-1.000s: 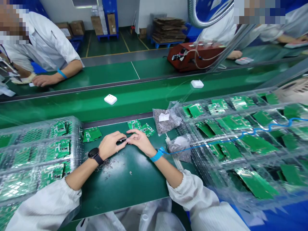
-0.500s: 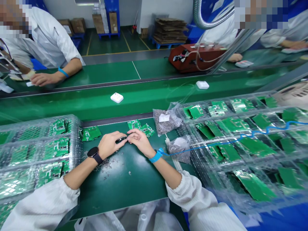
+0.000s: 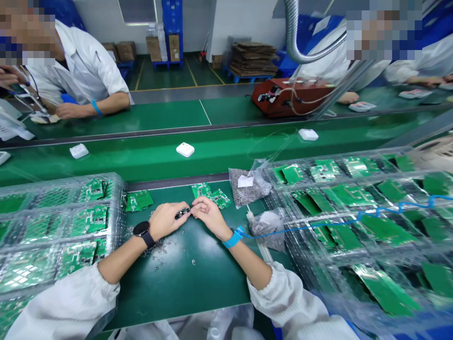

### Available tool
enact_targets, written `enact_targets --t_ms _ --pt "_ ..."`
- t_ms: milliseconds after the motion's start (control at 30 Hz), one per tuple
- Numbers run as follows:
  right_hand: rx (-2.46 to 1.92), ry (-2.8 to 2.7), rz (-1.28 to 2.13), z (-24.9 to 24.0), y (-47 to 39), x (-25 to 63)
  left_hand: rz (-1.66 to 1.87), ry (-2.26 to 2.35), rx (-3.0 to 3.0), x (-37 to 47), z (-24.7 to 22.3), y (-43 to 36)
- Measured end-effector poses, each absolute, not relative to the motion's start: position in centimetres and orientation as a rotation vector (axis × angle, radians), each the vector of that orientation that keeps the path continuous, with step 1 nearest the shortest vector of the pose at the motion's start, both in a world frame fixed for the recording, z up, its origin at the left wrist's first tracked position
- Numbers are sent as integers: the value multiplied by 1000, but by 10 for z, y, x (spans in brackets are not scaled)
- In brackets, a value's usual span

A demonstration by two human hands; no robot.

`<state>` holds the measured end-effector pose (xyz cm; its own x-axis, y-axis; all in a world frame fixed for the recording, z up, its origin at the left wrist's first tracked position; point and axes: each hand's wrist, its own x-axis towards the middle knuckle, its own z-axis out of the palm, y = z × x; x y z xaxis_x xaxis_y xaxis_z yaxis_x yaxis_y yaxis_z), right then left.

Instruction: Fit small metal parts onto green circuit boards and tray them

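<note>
My left hand (image 3: 165,222), a dark watch on its wrist, is closed around a small circuit board (image 3: 182,213), of which only a dark edge with shiny parts shows. My right hand (image 3: 211,216), wearing a blue wrist strap (image 3: 233,237), meets it at the board's right end. Its thumb and fingers are pinched together there; whatever they hold is too small to make out. Just beyond the hands lie green circuit boards (image 3: 220,199). Tiny metal parts (image 3: 161,249) are scattered on the green work surface (image 3: 177,288) below my left hand.
Clear trays of green boards flank me: a left tray (image 3: 118,208) and a right tray (image 3: 300,255). Bags of small parts (image 3: 249,186) lie by the right one. A blue coiled cord (image 3: 339,223) crosses it. White devices (image 3: 185,149) sit on the green conveyor (image 3: 226,151); co-workers sit opposite.
The whole view has shifted slightly, so things sit lower and further right. White devices have come into view at the conveyor's left. My hands stay together at the board.
</note>
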<state>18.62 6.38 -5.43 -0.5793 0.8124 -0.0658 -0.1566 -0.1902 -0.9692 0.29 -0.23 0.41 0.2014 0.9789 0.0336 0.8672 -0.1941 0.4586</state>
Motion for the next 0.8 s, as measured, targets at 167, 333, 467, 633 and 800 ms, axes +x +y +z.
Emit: enact_targets --t_ms 167,333,467,633,800 --pt "-760 -1449 1828 -57 64 185 376 1718 2242 3 4 -1" --pt "-757 -1482 1811 -56 62 185 376 1746 2312 4 2 0" --pt "-748 -1489 1820 -55 62 186 368 1759 2352 3 -1 -1" --pt "-753 -1494 1816 -52 63 188 385 1748 2369 4 -2 -2" --pt "-770 -1495 1780 -52 63 187 422 1788 2306 7 -1 -3"
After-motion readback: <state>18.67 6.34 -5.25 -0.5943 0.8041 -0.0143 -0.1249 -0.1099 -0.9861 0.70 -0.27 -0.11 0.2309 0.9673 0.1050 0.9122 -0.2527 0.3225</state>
